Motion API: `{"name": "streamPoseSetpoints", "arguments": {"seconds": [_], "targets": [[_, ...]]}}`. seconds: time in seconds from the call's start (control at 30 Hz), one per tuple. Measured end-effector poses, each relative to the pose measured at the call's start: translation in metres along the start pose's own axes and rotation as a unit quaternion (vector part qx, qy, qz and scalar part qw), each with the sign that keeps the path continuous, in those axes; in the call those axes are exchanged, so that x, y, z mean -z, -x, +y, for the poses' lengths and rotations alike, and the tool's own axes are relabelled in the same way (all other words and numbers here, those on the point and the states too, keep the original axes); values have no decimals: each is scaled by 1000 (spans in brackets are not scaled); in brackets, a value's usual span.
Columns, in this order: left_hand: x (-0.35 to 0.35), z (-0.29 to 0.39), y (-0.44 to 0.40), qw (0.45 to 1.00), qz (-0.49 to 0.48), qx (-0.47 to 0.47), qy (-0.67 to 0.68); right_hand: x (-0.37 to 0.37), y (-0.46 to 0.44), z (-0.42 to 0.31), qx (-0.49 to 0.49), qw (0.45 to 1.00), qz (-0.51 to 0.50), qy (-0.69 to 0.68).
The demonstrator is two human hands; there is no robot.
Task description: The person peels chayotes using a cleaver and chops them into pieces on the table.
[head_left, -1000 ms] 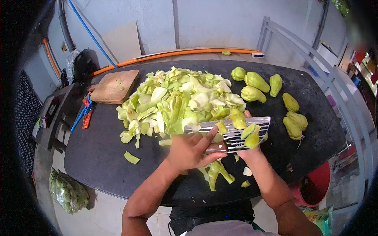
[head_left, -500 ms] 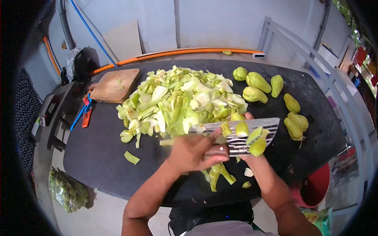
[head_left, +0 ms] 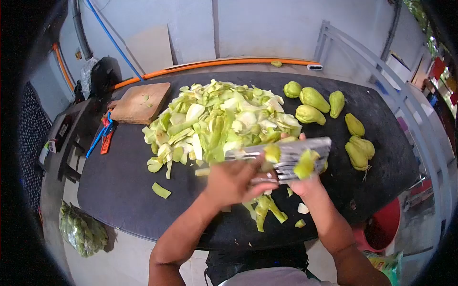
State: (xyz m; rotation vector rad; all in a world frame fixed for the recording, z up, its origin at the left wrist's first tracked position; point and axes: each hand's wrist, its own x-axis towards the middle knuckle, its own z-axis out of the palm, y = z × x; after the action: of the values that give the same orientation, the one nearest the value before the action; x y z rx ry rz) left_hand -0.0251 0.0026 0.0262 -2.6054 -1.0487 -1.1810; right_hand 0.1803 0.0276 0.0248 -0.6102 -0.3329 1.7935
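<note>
Left hand grips the knife, its long axis running rightward, roughly parallel to the bench's near edge, over my right hand, whose grip I cannot tell.

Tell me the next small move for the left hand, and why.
Probably have the left hand tip the knife toward the heap of green pieces: it grips the handle, cut bits rest on the blade, and the heap lies just beyond.
</note>
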Motion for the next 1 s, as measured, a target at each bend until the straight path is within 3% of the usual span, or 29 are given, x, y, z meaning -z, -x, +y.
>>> {"name": "streamPoseSetpoints", "arguments": {"seconds": [0.07, 0.13, 0.2, 0.37, 0.47, 0.6, 0.7, 0.83, 0.87, 1.0], "targets": [[-5, 12, -6, 996, 49, -78, -11, 33, -15, -1, -20, 995, -83, -47], [-5, 19, -8, 993, 42, -106, -26, 30, -15, 5, 87, 993, -39, 75], [-6, 22, -9, 991, 36, -121, -39, 22, -11, -1, 45, 999, -14, 0], [-6, 25, -9, 992, 20, -116, -42, 26, -10, 1, 64, 997, 2, 36], [-11, 18, -8, 993, 34, -109, -32, 38, -17, -2, -21, 995, -69, -72], [-5, 2, -5, 996, 17, -74, -36, 4, 0, 3, 22, 998, -33, -39], [-11, 8, -7, 992, 70, -104, -8, 28, -14, 2, 71, 993, -98, 14], [-5, 2, -5, 995, 27, -94, -9, 36, -18, -1, 79, 992, -57, 75], [-3, 2, -4, 997, 17, -72, -11, 39, -21, 0, 62, 992, -100, 36], [-4, -3, -3, 996, 35, -81, 9, 20, -12, 2, 93, 993, -37, 63]]}}
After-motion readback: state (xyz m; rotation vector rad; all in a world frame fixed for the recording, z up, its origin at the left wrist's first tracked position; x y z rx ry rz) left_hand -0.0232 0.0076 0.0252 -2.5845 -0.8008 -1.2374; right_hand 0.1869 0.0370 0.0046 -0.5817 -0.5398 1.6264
